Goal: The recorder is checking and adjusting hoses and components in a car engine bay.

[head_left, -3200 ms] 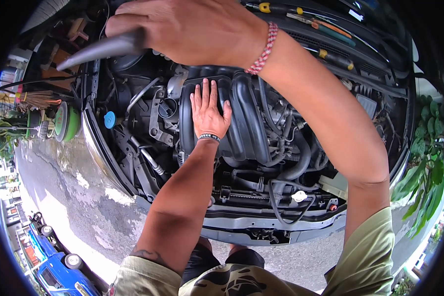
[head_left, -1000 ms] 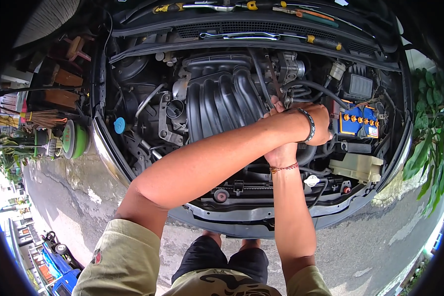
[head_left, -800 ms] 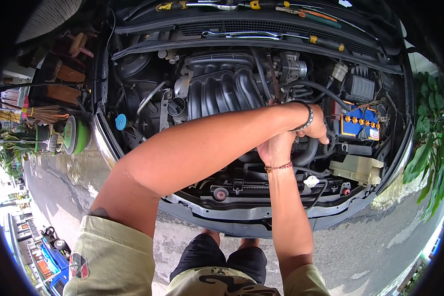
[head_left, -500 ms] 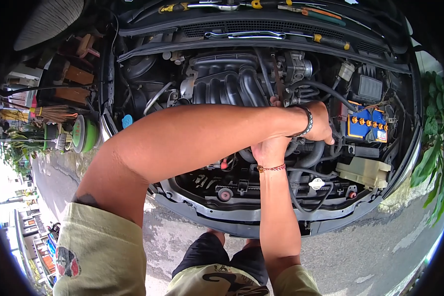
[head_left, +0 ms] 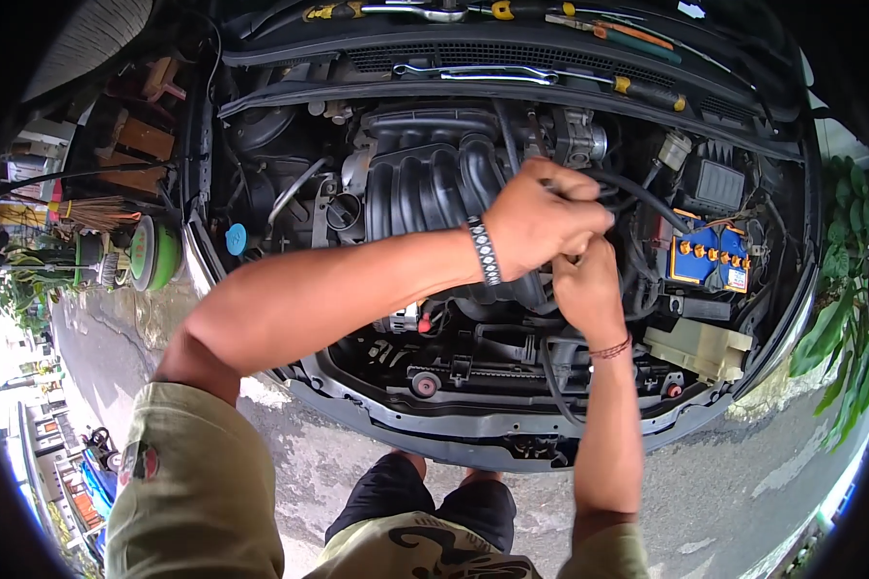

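Observation:
My left hand [head_left: 547,220], with a dark patterned bracelet at the wrist, is closed over the right part of the engine bay. Just below and right of it, my right hand [head_left: 590,291] is curled into a fist, its top against the left hand's fingers. What either hand holds, if anything, is hidden by the fingers. Beside and left of them lies the black ribbed intake manifold [head_left: 425,188]. A black hose [head_left: 637,191] runs from behind the left hand toward the blue battery [head_left: 710,253] with orange caps.
Wrenches [head_left: 478,73] and a yellow-handled screwdriver [head_left: 647,91] lie along the cowl below the windscreen. Pliers [head_left: 613,34] rest higher up. A beige plastic box [head_left: 697,349] sits at the bay's front right. The front crossmember [head_left: 406,425] borders the near side.
My left hand has moved left and swung off my right wrist, its fingers now curled. The right hand has shifted right and into plain view beside it.

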A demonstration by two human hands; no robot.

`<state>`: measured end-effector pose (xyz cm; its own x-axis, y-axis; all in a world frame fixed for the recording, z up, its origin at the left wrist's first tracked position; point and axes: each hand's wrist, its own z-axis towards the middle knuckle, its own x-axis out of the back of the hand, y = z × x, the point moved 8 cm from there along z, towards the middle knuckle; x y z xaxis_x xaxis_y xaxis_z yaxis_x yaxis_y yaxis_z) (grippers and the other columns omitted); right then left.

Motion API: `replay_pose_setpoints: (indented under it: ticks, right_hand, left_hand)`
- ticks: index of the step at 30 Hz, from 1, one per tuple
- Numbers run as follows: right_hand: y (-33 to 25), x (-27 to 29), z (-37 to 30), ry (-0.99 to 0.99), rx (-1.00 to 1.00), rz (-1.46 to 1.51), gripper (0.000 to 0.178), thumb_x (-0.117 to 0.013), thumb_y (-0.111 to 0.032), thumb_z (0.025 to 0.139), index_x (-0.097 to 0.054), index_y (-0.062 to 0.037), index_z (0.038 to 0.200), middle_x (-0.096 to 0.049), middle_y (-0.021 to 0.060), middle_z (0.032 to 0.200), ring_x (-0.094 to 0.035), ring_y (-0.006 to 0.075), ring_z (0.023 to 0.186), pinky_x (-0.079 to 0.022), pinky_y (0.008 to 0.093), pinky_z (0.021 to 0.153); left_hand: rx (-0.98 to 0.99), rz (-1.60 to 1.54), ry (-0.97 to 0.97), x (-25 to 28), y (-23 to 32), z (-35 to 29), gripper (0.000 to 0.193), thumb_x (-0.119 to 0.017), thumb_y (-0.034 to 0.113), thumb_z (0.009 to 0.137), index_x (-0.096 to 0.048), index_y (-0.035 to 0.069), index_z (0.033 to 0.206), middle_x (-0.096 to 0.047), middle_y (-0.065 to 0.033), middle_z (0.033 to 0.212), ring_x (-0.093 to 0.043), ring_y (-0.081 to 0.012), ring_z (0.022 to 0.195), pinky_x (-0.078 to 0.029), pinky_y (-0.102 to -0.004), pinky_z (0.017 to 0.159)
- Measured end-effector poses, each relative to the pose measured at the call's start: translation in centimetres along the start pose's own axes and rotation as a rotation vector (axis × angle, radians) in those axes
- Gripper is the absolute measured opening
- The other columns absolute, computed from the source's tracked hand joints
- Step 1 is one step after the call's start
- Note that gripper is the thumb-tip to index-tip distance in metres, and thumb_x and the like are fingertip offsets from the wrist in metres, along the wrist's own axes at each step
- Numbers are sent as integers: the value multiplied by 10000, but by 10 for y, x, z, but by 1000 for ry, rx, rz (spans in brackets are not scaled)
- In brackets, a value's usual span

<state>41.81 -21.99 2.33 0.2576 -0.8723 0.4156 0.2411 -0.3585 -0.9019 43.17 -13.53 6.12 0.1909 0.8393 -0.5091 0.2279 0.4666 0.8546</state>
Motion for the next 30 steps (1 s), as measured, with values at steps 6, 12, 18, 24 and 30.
replay_pose_setpoints:
  ticks: [6,12,18,24,30]
  right_hand:
    - [-49,5,25,-221,11,-970,219,-625,-122,809,-622,-10,997,-671,209,730,-694,370,719,-558,459,643]
    - [-80,-2,15,-271,216,-1059,752,-746,-639,678,-633,32,999,-645,152,610,-685,317,616,-536,380,548]
    - [-75,6,1,-70,410,-902,631,-705,-603,748,-673,24,817,-669,141,696,-663,275,637,-493,385,778]
    - [-119,40,-27,501,624,-922,432,-770,-270,774,-627,17,1064,-592,118,765,-572,293,698,-440,384,767]
    - [-51,15,-55,291,-202,554,630,-583,-91,959,-261,16,1489,-546,-9,657,-453,40,552,-361,206,504]
  left_hand:
    - [-428,-515,-19,32,0,-44,450,-511,474,953,-559,35,867,-546,-87,735,-553,-225,743,-425,-360,756]
    - [158,-64,102,80,-46,-55,658,-438,476,1006,-514,-119,1276,-627,-293,1174,-644,-326,1098,-502,-393,982]
    - [414,194,-8,74,-60,-1,452,-664,344,930,-649,-103,994,-695,-148,861,-686,-168,742,-519,-218,589]
    - [415,18,-4,67,-61,13,402,-700,285,899,-654,-81,1060,-701,-223,1025,-717,-262,911,-590,-308,793]
    - [473,29,38,65,-52,2,352,-638,266,944,-646,-46,1105,-709,-158,1046,-705,-216,968,-553,-315,889]
